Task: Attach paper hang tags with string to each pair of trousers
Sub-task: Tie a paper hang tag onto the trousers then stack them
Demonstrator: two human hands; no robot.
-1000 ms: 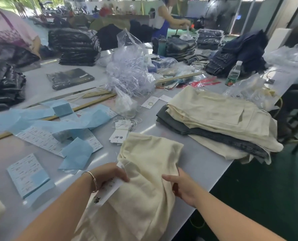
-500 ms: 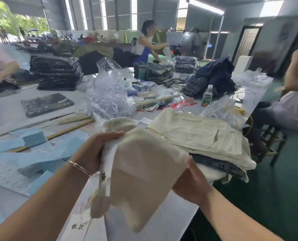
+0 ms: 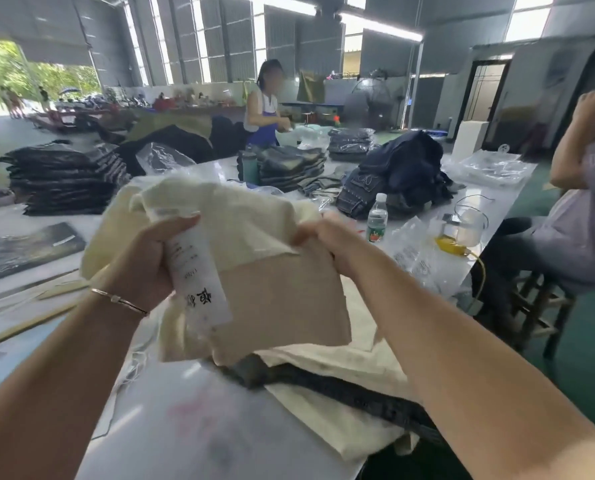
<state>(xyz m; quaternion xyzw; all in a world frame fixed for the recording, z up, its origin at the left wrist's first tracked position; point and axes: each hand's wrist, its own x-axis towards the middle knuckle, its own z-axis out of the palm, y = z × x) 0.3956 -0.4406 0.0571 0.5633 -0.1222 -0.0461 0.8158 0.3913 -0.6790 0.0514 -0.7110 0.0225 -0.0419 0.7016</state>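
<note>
A folded pair of cream trousers is lifted well above the table, in front of me. My left hand grips its left side together with a white paper hang tag printed with black characters, which hangs down over the cloth. My right hand grips the upper right edge of the same pair. Thin white string trails below the cloth toward the table. Under the lifted pair lies a pile of cream and dark grey trousers.
A water bottle and a yellow cable sit right of my hands. Stacks of dark bagged trousers and jeans fill the far table. A seated person is at the right; another stands at the back.
Both hands have raised the cream trousers from the table up toward my face. The camera tilted upward, and the hang tag now hangs in plain view from my left hand.
</note>
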